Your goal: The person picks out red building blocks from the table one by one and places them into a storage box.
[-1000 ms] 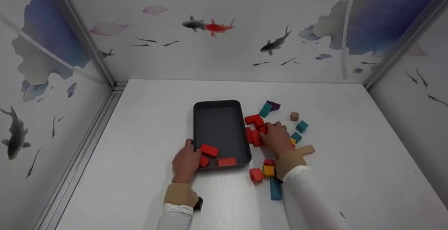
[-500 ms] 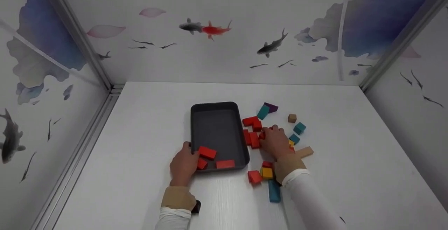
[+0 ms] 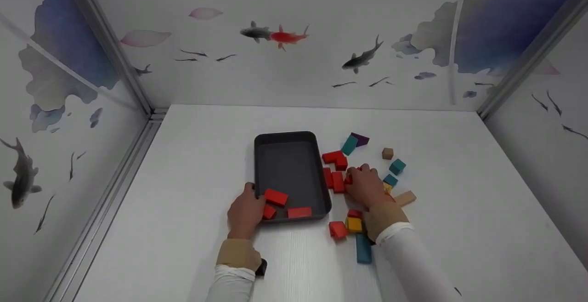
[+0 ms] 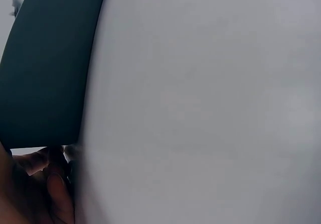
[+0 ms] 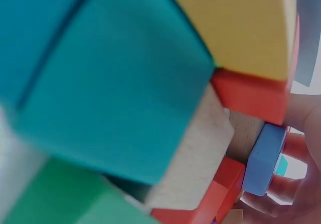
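Observation:
The left hand (image 3: 246, 212) grips the left rim of a dark grey tray (image 3: 327, 191) near its front corner, thumb over the rim. In the left wrist view the tray's dark side (image 4: 47, 68) stands above the curled fingers (image 4: 59, 189). Several red blocks (image 3: 299, 212) lie in the tray's front end. To the tray's right, the right hand (image 3: 369, 187) is bent over loose red blocks, its fingers around one red block (image 3: 348, 179). A row of red blocks (image 3: 338, 182) lies beside it. In the right wrist view, a blue block (image 5: 263, 158) partly hides the fingers.
Right of the right hand lie teal blocks (image 3: 397, 167), a small brown cube (image 3: 387, 153) and a tan plank (image 3: 405, 198). Behind are a teal block (image 3: 349, 145) and a purple one (image 3: 361, 139). Nearer lie a yellow cube (image 3: 353, 225) and a long blue block (image 3: 363, 248).
The right hand has shifted slightly right and nearer, and the red block at its fingertips has moved nearer with it. The left hand and the tray hold still.

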